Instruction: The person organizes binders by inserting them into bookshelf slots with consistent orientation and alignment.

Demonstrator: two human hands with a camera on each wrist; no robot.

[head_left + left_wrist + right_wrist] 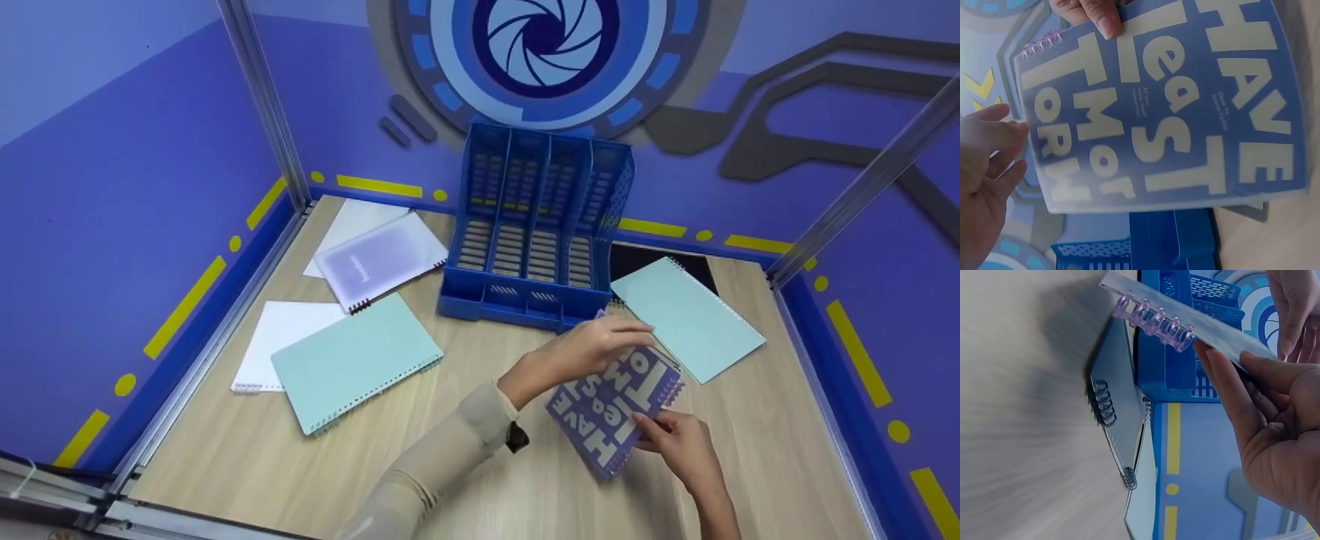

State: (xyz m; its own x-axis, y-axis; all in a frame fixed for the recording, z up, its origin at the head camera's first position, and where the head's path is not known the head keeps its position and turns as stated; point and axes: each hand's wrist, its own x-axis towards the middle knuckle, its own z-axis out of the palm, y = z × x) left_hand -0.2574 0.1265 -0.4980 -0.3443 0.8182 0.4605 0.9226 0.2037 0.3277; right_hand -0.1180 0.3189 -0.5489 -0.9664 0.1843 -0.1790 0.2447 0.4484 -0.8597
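Note:
A purple notebook [600, 416] with large pale lettering and clear purple binding rings is held tilted in front of the blue file rack. My right hand [686, 446] pinches it along the ringed side, thumb [1106, 22] on the cover and fingers [1230, 385] beneath. My left hand [600, 349] is at its far edge. In the left wrist view, the relaxed fingers of that left hand [985, 169] are spread, with fingertips right at the notebook's edge. The right wrist view shows the notebook [1202, 320] nearly edge-on.
The blue file rack [525, 300] has several upright slots. To its right, a mint notebook [690, 319] overlaps a black item [701, 270]. On the left lie another mint notebook [356, 364], a lilac notebook [382, 259] and white notebooks or sheets [285, 322]. Metal posts [266, 97] frame the table.

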